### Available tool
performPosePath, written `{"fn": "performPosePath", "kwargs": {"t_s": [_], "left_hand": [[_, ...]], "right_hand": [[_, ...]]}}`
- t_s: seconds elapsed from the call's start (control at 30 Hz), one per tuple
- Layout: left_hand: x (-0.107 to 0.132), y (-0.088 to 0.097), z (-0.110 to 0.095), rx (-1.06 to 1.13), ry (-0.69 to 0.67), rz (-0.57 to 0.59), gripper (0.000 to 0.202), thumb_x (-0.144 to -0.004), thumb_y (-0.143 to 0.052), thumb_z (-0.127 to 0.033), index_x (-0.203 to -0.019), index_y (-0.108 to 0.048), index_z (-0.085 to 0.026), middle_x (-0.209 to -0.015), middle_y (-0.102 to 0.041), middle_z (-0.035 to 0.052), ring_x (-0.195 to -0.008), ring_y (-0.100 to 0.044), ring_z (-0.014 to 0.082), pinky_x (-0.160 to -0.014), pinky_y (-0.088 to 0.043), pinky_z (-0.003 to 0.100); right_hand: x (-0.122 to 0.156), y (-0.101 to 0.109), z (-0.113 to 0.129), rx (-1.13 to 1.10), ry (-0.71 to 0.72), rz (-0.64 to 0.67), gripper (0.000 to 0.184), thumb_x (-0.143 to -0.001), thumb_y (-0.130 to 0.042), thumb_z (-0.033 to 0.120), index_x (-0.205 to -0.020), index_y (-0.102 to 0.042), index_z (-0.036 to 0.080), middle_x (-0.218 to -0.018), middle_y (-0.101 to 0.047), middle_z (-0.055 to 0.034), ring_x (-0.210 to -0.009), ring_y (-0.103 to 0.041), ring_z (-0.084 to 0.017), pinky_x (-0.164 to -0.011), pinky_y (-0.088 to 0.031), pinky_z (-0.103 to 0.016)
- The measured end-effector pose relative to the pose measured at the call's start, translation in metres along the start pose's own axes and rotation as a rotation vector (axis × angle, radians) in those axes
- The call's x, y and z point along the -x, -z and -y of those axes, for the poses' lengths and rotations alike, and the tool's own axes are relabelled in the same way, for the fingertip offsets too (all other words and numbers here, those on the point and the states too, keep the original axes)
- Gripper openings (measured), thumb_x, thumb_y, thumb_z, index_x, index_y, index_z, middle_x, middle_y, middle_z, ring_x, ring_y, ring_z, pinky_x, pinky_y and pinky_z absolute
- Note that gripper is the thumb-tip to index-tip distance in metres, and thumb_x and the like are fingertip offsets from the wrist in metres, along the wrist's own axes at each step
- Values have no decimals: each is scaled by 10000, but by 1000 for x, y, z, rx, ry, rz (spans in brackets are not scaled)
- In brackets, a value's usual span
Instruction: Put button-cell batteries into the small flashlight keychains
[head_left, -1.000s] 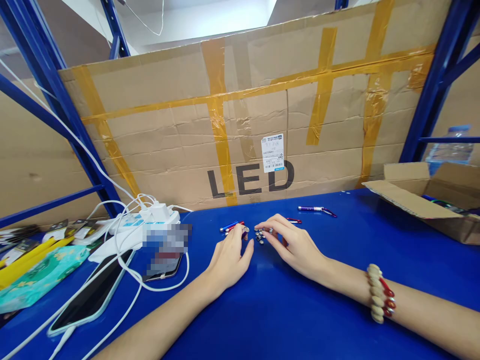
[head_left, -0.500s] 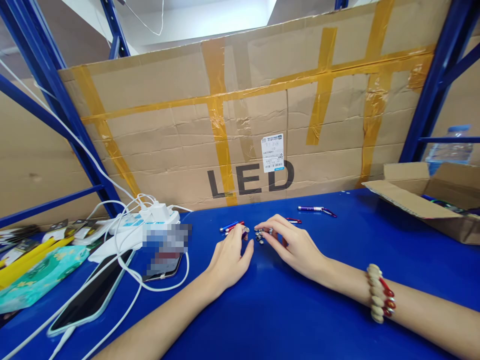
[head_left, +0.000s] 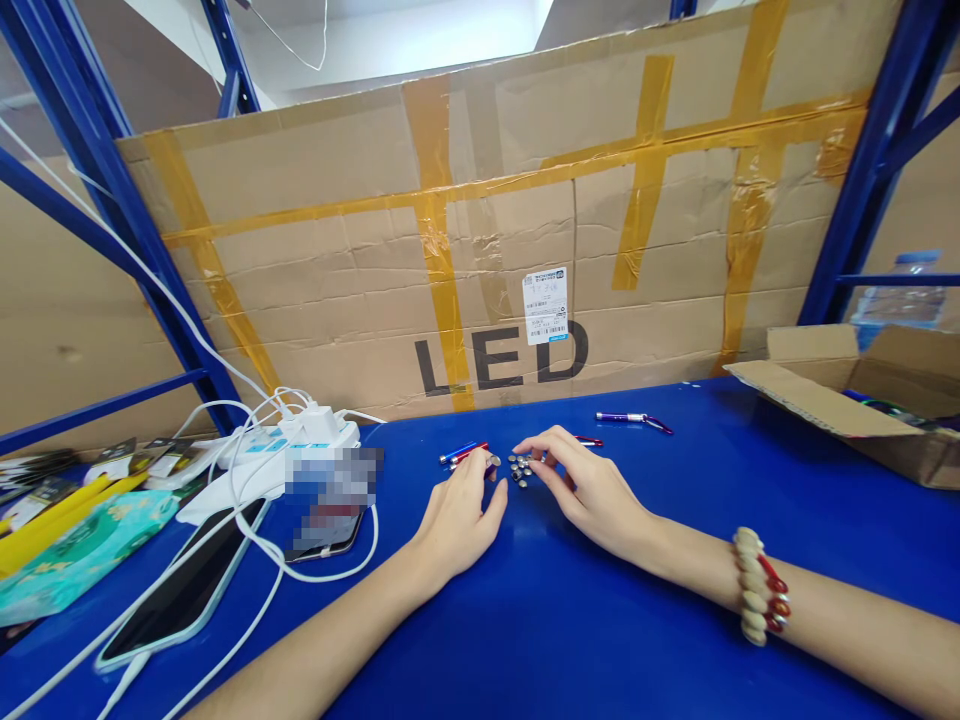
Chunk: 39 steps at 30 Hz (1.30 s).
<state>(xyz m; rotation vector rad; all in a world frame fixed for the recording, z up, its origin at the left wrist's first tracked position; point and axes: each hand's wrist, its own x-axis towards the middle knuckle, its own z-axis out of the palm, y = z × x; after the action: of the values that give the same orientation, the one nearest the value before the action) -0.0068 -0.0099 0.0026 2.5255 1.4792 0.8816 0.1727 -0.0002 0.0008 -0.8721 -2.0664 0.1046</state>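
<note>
Head view: the left hand (head_left: 459, 508) curls its grip round a silver-ended piece (head_left: 493, 461); small silver pieces (head_left: 520, 467) lie on the counter (head_left: 540, 620) at nine o'clock from the right hand (head_left: 592, 487), whose grip I cannot tell.

Between left hand (head_left: 459, 510) and right hand (head_left: 600, 490): small pieces (head_left: 519, 467) on table (head_left: 540, 620). Just beyond left hand: tubes (head_left: 463, 452). Beyond right hand: lone tube (head_left: 621, 417). Left of both: power strip (head_left: 334, 433), phone (head_left: 184, 590). Right of both: carton (head_left: 825, 405). Behind: cardboard panel (head_left: 352, 300).
</note>
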Motion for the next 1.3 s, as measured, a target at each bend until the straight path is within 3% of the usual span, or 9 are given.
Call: {"fn": "performPosePath", "kwargs": {"t_s": [0.43, 0.7, 1.07, 1.3], "left_hand": [[0, -2, 1, -10, -16, -10, 48, -865, -368, -255, -891, -377, -216, -897, -559, 23, -847, -573, 182, -745, -463, 322], [-1, -1, 1, -60, -56, -4, 95, -871, -334, -247, -797, -382, -211, -848, -525, 17, -806, -540, 171, -689, -451, 295], [-2, -1, 0, -70, -91, 21, 124, -866, -331, -216, -754, -385, -210, -803, -491, 6, -750, -514, 154, -619, -420, 259], [-1, 0, 0, -68, -101, 35, 119, -869, -333, -216, -773, -402, -208, -804, -485, 7, -766, -515, 155, -628, -421, 262]], "right_hand": [[0, 2, 1, -10, -4, 13, 183, -903, -392, 210, -1052, -491, 252, -999, -562, -22, -745, -589, -115, -609, -474, -238], [1, 0, -1, -19, 16, 8, 188, -905, -385, 205, -1054, -490, 249, -991, -562, -29, -755, -590, -122, -639, -484, -254], [-1, 1, 1, -125, 182, 68, 213, -904, -371, 157, -1061, -495, 231, -958, -557, -45, -851, -564, -135, -737, -483, -272], [0, 2, 1, -112, 193, 63, 215, -909, -363, 166, -1067, -496, 226, -967, -562, -51, -848, -566, -136, -731, -489, -276]]}}
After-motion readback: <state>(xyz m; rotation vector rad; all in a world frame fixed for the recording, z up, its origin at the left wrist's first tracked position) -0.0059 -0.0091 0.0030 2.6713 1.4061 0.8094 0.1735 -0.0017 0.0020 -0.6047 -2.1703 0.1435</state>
